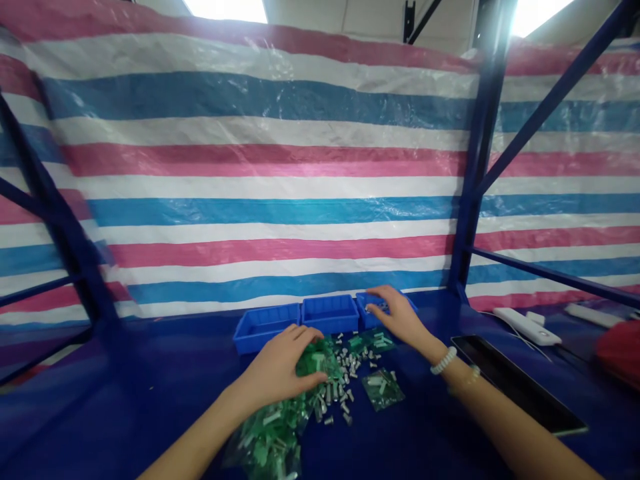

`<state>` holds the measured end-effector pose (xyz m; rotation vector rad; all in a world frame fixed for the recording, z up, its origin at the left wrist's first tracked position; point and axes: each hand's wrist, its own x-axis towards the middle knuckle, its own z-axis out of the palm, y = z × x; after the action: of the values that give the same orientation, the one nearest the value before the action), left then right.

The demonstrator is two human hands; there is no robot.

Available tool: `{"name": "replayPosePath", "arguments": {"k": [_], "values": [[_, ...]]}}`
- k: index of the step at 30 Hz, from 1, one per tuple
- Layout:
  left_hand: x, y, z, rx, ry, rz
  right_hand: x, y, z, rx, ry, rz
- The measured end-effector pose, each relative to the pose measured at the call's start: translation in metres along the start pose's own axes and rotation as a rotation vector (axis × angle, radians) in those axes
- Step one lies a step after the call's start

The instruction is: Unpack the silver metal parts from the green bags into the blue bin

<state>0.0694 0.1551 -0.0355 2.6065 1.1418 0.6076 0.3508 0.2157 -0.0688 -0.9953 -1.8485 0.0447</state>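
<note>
My left hand (285, 365) rests at a heap of small clear bags with green plastic pieces (273, 437). Its thumb and fingers are apart, with green pieces showing between them; no firm grip on any is visible. Over the right-hand blue bin (407, 303) reaches my right hand (403, 323), wearing a beaded bracelet. Its thumb and forefinger are spread, and small metal parts show in the bin beneath them. Loose silver screws (345, 373) lie scattered between the hands. A flat bag of green and pale pieces (383, 389) lies right of the screws.
Two more blue bins, a left one (267, 327) and a middle one (330, 315), stand in the row. A dark tablet-like slab (520, 383) lies right, near a white power strip (527, 325). Blue posts (475, 167) and a striped sheet (280, 213) bound the blue table.
</note>
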Motion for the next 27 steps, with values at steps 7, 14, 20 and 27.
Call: {"name": "replayPosePath", "arguments": {"k": [7,14,20,27], "values": [[-0.02,0.009,-0.002,0.203,-0.218,-0.108,-0.033,-0.074,0.038,0.022,-0.608,-0.306],[-0.017,0.015,-0.014,0.145,-0.286,-0.118,-0.032,-0.07,0.045,-0.048,-0.538,-0.2],[-0.012,0.009,-0.03,0.091,-0.306,-0.113,-0.032,-0.06,0.045,-0.024,-0.403,-0.193],[-0.007,-0.003,-0.033,0.083,-0.28,-0.083,-0.033,-0.049,0.053,-0.018,-0.257,-0.205]]}}
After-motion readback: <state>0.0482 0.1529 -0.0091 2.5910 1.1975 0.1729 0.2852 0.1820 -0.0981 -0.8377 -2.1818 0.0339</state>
